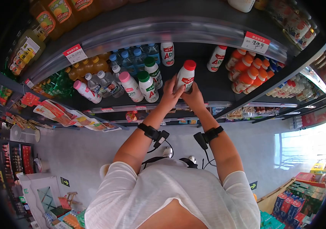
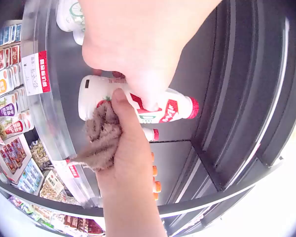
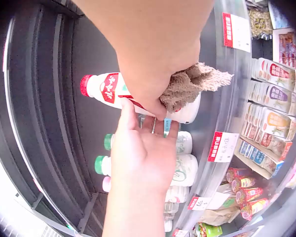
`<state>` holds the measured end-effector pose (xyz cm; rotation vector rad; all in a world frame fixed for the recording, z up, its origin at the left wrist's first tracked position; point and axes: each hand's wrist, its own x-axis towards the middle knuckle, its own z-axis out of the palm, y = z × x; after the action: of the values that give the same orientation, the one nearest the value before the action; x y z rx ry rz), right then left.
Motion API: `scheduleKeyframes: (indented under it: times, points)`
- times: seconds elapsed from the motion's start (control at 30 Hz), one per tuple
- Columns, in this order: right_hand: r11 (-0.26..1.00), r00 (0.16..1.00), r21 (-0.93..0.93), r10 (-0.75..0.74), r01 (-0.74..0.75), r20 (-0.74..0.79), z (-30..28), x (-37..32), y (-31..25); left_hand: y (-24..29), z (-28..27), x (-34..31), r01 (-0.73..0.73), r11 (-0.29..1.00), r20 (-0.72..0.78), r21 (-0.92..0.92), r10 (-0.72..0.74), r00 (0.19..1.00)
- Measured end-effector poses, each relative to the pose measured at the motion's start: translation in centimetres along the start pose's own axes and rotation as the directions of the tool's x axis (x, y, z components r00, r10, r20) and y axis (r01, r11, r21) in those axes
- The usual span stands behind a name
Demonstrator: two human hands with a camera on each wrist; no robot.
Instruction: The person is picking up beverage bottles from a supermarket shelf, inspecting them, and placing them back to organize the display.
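Note:
Just in front of the shelf, my left hand (image 1: 169,94) grips a white milk-drink bottle (image 1: 188,74) with a red cap, the thumb across its label. In the right wrist view the left fingers pass behind the bottle. My right hand (image 1: 194,98) holds a crumpled brown cloth (image 2: 102,136) against the bottle's lower part, with the thumb lying along its side in the left wrist view. The right wrist view shows the cloth bunched out from under the hand near the base. The cloth is hidden in the head view.
Green-capped bottles (image 1: 147,87) and a pink-capped bottle (image 1: 131,87) stand to the left. Red-capped bottles (image 1: 217,58) are behind, orange-capped bottles (image 1: 246,78) to the right. A clear price rail (image 1: 163,30) edges the shelf above; packaged goods sit lower.

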<state>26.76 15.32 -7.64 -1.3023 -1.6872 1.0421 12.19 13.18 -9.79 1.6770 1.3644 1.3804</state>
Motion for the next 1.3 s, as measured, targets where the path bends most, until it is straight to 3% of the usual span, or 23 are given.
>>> scheduleKeyframes:
  times: [0.13, 0.23, 0.27, 0.37, 0.57, 0.87, 1.07, 1.3]
  points:
    - [0.995, 0.996, -0.095, -0.016, 0.007, -0.093, 2.4, 1.9, 0.9, -0.8, 0.8, 0.0, -0.001, 0.985, -0.084, -0.175, -0.014, 0.996]
    - [0.986, 0.993, -0.166, -0.050, 0.033, -0.104, 3.5, 3.1, 1.4, -1.4, 0.6, 0.4, -0.037, 0.996, -0.089, -0.075, 0.030, 0.996]
    - [0.984, 0.993, -0.170, -0.065, 0.047, -0.100, 3.8, 3.4, 1.5, -1.8, 0.7, 0.6, -0.067, 0.997, -0.125, 0.045, 0.072, 0.989]
    - [0.983, 0.991, -0.162, -0.106, 0.091, -0.083, 4.5, 4.3, 1.8, -1.2, 0.4, 0.4, 0.076, 0.990, -0.156, 0.118, -0.057, 0.986]
    - [0.987, 0.992, -0.113, -0.120, 0.116, -0.024, 4.7, 5.9, 1.9, -0.8, 0.3, 0.3, 0.072, 0.997, -0.160, -0.014, -0.073, 0.984]
    - [0.972, 0.978, -0.108, -0.210, 0.208, -0.005, 5.4, 8.5, 2.2, -0.9, 0.1, 1.2, 0.068, 0.998, -0.158, 0.020, -0.064, 0.985]
    - [0.960, 0.968, -0.138, -0.249, 0.243, -0.025, 6.4, 9.8, 2.5, -0.2, -0.4, 2.4, 0.081, 0.987, -0.094, -0.136, -0.095, 0.991]
    - [0.956, 0.971, -0.185, -0.237, 0.227, -0.035, 6.9, 10.3, 1.8, -1.3, 0.0, 3.5, 0.056, 0.976, -0.174, -0.208, -0.093, 0.980]
